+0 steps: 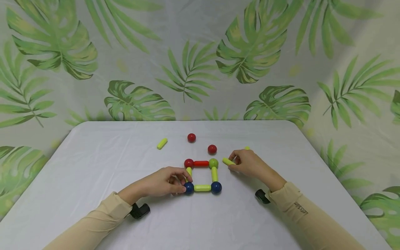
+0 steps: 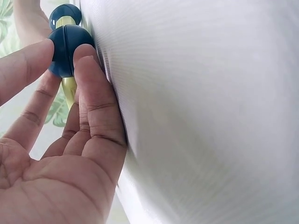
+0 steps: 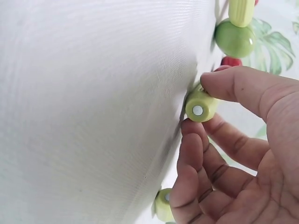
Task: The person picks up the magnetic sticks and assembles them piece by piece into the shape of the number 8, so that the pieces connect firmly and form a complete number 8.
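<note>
Your left hand (image 1: 165,180) pinches a shiny dark blue ball (image 1: 189,188), and your right hand (image 1: 247,163) pinches a yellow-green plastic-looking stick (image 1: 228,161) right of the frame's middle. The stick points up-left, near but not touching the shiny green ball (image 1: 213,163), which is nearer your right hand. Count two blue balls, three shiny red balls (image 1: 212,149), one green, six yellow-green sticks, one red stick (image 1: 201,163).

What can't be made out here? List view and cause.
Far yellow rod, head: mostly behind the right hand.
Held rod, head: one end covered by the same hand.
Square's left rod, head: partly covered by the left hand.
Upper rod, right wrist: cut off by the top edge.
Sleeve print, head: too small to read surely.
</note>
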Demonstrator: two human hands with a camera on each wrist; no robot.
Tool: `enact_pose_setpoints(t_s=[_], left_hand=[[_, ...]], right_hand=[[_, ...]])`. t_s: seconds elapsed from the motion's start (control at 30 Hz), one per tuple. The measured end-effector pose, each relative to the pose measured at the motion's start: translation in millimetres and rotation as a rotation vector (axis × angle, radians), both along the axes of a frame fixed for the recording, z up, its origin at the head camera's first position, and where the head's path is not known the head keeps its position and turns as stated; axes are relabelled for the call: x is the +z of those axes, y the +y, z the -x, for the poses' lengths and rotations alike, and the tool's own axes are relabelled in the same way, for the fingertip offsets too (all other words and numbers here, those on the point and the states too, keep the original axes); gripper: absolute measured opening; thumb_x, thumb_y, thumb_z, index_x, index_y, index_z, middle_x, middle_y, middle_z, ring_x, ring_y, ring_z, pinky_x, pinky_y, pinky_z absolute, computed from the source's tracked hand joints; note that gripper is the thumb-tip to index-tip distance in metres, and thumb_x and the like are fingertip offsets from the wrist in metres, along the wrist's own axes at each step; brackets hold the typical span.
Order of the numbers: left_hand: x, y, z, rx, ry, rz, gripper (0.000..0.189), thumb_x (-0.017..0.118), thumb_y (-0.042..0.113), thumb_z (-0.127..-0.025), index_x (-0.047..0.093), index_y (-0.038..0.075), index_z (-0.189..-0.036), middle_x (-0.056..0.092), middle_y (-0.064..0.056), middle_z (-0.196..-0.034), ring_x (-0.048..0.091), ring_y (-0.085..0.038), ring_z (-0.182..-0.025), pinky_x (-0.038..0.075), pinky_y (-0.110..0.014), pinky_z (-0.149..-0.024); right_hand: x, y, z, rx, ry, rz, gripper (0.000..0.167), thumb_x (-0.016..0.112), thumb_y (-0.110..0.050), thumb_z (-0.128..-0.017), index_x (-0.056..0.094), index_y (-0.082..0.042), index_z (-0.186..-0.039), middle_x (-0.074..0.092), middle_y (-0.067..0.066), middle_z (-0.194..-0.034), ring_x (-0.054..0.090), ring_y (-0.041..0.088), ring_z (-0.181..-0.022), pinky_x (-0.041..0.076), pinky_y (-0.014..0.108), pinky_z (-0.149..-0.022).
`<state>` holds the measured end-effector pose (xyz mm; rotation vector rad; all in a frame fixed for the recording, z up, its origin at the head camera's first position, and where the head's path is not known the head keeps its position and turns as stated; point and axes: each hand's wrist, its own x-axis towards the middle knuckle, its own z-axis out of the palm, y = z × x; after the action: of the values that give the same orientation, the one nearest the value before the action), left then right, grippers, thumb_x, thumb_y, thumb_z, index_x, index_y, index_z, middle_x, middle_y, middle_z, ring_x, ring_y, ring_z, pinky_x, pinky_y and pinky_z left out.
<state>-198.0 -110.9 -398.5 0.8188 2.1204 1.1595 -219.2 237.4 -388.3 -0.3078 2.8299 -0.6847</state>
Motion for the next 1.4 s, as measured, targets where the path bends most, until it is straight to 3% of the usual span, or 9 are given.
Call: enact_pose_setpoints(t_s=[0.27, 0.7, 0.9, 1.1, 1.4], left_hand=[[-0.1, -1.5, 1.6, 0.000, -0.009, -0.017, 0.025, 0.073, 0.012, -0.102, 0.071, 0.012, -0.127, 0.066, -0.008, -0.109, 0.066, -0.017, -0.078, 0.056, -0.026, -0.073], [0.1, -0.4, 4.2, 0.000, -0.014, -0.025, 0.025, 0.073, 0.010, -0.101, 0.071, 0.010, -0.126, 0.065, -0.009, -0.108, 0.064, -0.017, -0.078, 0.056, -0.026, -0.071], [-0.4, -1.4, 4.2, -0.003, -0.029, -0.037, 0.025, 0.073, 0.010, -0.101, 0.071, 0.009, -0.126, 0.066, -0.010, -0.108, 0.064, -0.018, -0.079, 0.055, -0.026, -0.072], [-1.3, -2.8, 4.8, -0.012, -0.043, -0.047, 0.026, 0.071, 0.007, -0.102, 0.071, 0.009, -0.127, 0.066, -0.010, -0.108, 0.064, -0.018, -0.080, 0.055, -0.026, -0.072], [-2.5, -2.9, 5.8, -0.009, -0.049, -0.054, 0.026, 0.071, 0.008, -0.102, 0.071, 0.009, -0.127, 0.067, -0.010, -0.109, 0.065, -0.019, -0.082, 0.056, -0.026, -0.073]], right_hand=[[1.2, -2.2, -3.2, -0.044, -0.014, -0.023, 0.024, 0.077, -0.024, -0.093, 0.073, -0.006, -0.110, 0.068, 0.004, -0.086, 0.058, 0.015, -0.069, 0.047, 0.028, -0.062], [12.4, -0.3, -25.0, -0.030, -0.009, 0.076, 0.020, 0.074, -0.024, -0.090, 0.070, -0.007, -0.101, 0.064, 0.002, -0.081, 0.055, 0.014, -0.069, 0.046, 0.029, -0.064], [24.2, -9.3, -40.5, -0.037, -0.058, 0.158, 0.021, 0.077, -0.025, -0.091, 0.070, -0.008, -0.101, 0.064, 0.000, -0.078, 0.056, 0.014, -0.068, 0.045, 0.028, -0.062], [30.0, -18.1, -53.8, -0.034, -0.119, 0.260, 0.023, 0.081, -0.026, -0.091, 0.070, -0.008, -0.100, 0.071, -0.002, -0.075, 0.065, 0.014, -0.070, 0.051, 0.030, -0.067], [31.2, -41.9, -75.3, 0.047, -0.251, 0.463, 0.024, 0.084, -0.021, -0.092, 0.069, -0.002, -0.098, 0.073, 0.001, -0.073, 0.070, 0.015, -0.073, 0.061, 0.028, -0.072]])
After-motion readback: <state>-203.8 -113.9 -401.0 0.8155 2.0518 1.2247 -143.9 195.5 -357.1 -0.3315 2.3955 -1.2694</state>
